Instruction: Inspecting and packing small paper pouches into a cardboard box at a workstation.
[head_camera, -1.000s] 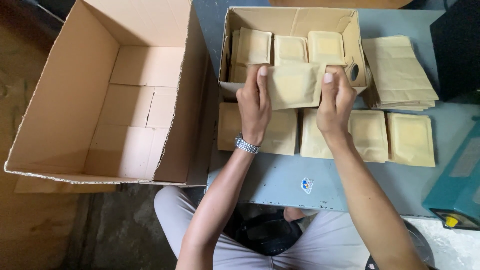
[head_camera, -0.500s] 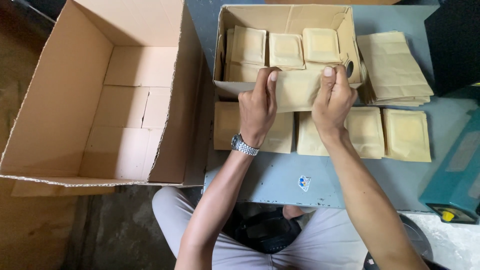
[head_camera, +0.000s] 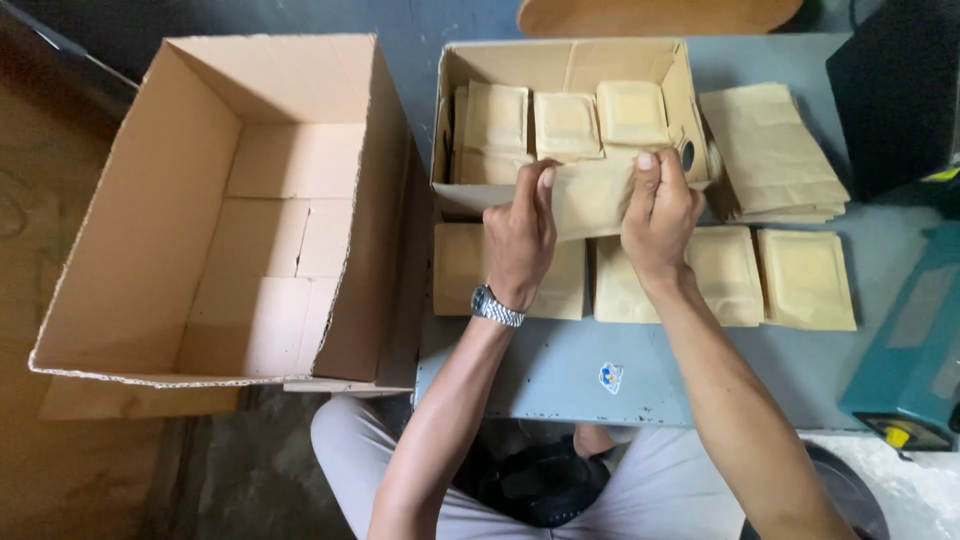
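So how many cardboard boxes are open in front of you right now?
2: a large empty cardboard box standing left of the table, and a smaller cardboard box on the table holding brown paper pouches.

a low grey-blue table on a dark floor

the table (head_camera: 560, 370) has a flat, painted top with a small round sticker (head_camera: 610, 377) near its front edge. beside it the floor (head_camera: 215, 470) is dark and rough, with a brown patch far off to one side. soft, even light falls from above.

Grey table (head_camera: 700, 375): small carton (head_camera: 570, 60), kraft pouches (head_camera: 805, 280), sealer (head_camera: 915, 350).
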